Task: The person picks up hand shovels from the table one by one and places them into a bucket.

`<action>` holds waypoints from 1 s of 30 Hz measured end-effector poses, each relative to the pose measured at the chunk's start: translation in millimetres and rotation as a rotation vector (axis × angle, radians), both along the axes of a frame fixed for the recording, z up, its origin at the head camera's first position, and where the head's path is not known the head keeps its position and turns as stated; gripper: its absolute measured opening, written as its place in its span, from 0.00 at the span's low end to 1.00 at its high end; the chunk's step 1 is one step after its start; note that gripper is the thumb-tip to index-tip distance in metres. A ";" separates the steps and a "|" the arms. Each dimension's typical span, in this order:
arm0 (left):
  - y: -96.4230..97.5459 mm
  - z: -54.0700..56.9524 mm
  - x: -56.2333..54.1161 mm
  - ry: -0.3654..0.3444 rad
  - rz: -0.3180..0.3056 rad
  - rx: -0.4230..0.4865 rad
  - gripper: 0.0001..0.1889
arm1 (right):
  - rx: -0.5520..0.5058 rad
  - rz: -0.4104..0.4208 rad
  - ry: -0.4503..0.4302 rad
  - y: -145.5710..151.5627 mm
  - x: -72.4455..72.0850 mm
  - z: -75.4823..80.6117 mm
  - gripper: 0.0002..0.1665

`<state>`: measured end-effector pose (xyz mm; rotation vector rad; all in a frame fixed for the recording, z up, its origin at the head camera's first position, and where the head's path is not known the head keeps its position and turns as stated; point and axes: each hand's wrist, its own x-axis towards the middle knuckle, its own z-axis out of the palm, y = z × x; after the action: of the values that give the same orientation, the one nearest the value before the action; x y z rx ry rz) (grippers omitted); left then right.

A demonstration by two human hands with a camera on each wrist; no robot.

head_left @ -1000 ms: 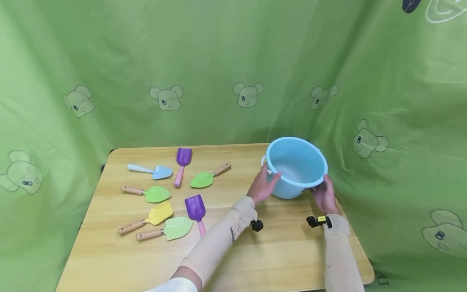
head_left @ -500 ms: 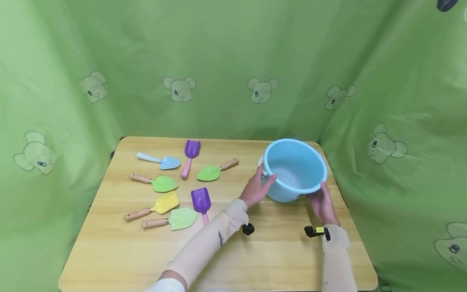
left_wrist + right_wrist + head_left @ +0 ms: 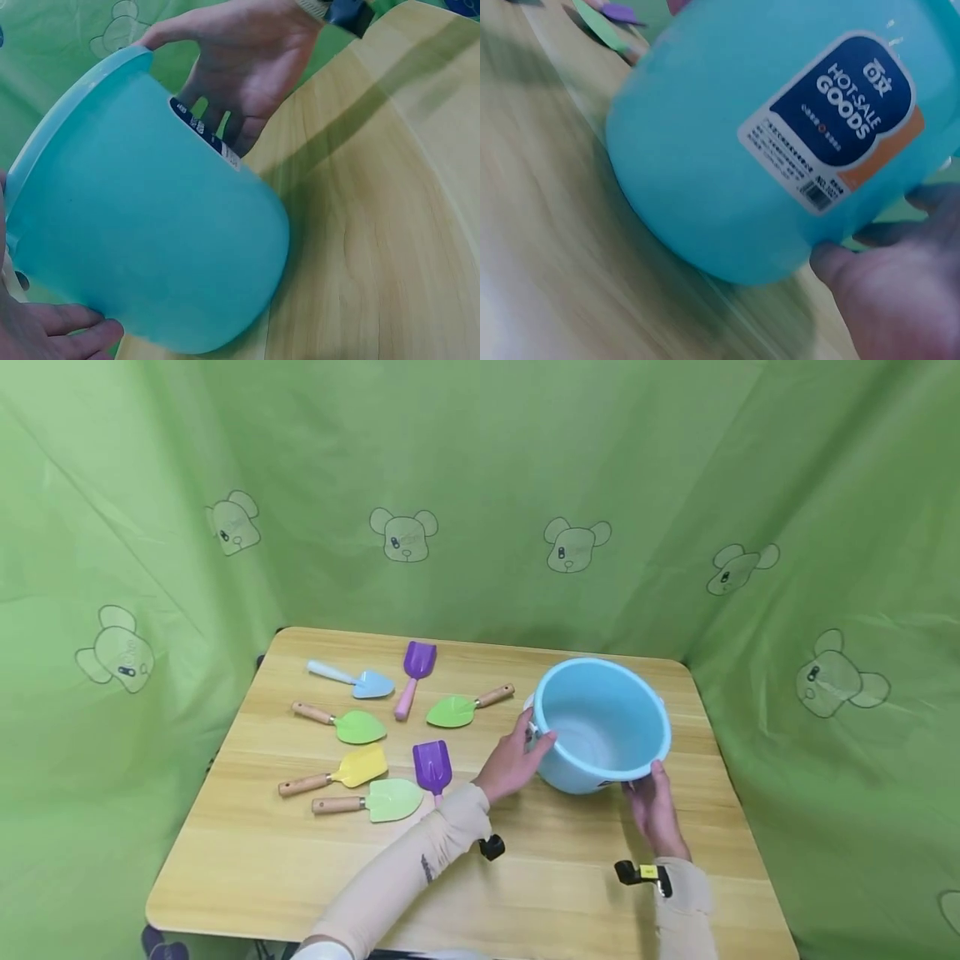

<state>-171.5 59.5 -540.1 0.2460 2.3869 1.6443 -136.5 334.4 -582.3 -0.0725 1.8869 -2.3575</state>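
Note:
A light blue plastic bucket (image 3: 607, 693) is over the right part of the table, its opening tilted toward the head camera. My left hand (image 3: 513, 764) holds its left side, thumb at the rim and fingers along the outer wall by the white handle end. On the near right, my right hand (image 3: 656, 810) holds the bucket with the thumb at the rim. Its other fingers lie against the outer wall near the label (image 3: 847, 105), as both wrist views show. Whether the base touches the table cannot be told.
Several small trowels lie on the table's left half: light blue (image 3: 372, 684), yellow (image 3: 360, 766) and green (image 3: 451, 712) ones, plus purple shovels (image 3: 420, 660) with pink handles. A green curtain (image 3: 480, 460) hangs around the wooden table (image 3: 240, 877).
The bucket has come slightly toward me and away from the table's back edge, with both hands still on it. The head view has turned to the left. The trowels lie as before.

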 end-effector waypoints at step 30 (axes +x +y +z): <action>-42.6 -2.9 19.2 -0.087 0.044 0.130 0.47 | 0.109 -0.262 -0.014 -58.2 15.6 6.9 0.42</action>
<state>-152.3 16.9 -543.0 0.1423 2.2412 1.7941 -120.8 276.2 -575.4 0.2132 2.1303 -2.3976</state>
